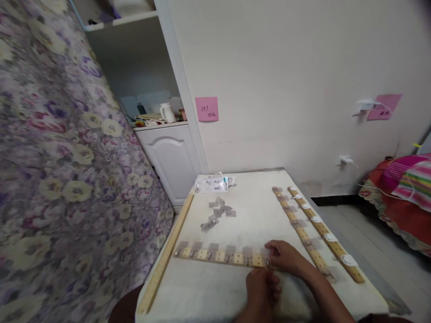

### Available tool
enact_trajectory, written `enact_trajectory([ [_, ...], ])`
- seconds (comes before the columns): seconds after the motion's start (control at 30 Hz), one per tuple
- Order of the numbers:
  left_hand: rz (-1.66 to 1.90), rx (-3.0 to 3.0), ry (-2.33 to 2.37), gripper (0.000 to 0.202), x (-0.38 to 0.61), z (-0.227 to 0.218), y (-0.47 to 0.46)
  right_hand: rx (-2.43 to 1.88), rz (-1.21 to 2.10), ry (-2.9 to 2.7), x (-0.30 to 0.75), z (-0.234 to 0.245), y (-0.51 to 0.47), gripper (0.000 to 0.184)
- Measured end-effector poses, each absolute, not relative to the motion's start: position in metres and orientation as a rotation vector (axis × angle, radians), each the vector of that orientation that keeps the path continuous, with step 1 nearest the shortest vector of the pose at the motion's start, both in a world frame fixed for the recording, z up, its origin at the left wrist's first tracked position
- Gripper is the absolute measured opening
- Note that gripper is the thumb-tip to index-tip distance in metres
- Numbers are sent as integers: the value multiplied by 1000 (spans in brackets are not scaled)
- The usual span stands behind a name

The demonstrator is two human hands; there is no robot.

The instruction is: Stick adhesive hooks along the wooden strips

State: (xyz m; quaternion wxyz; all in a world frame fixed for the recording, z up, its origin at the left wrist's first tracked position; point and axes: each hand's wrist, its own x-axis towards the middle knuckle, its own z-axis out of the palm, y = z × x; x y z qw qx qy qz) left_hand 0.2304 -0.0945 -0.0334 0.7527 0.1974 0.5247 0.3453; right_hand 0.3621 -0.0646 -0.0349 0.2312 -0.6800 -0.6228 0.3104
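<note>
A wooden strip with drilled holes (218,257) lies across the table, with several small metal pieces on clear plastic tabs (230,255) spaced along it. My right hand (286,256) is closed in a pinch at the strip's right end, by a metal piece on a clear tab (267,263). Just below that end, my left hand (261,287) has its fingers curled, its fingertips near the same metal piece. What the left fingers hold is hidden. Loose clear tabs with metal pieces (220,210) lie in a small heap beyond the strip.
A bare wooden strip (166,255) runs along the table's left edge. On the right lie a strip with clear tabs (303,235) and a strip with white round pieces (332,244). Plastic packets (212,184) rest at the back, near the wall. A flowered curtain (84,170) hangs left.
</note>
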Motion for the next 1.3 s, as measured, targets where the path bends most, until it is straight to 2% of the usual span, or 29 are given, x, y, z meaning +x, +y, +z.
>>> enact_trajectory([
  [0.53, 759, 446, 1146, 7, 231, -32, -95, -1904, 837, -1705, 362, -39, -63, 40],
  [0.83, 752, 443, 1128, 4, 232, -32, -94, -1934, 792, -1721, 362, -41, -62, 32],
  [1.3, 746, 464, 1136, 4, 232, -37, -93, -1978, 772, -1708, 360, -35, -62, 32],
])
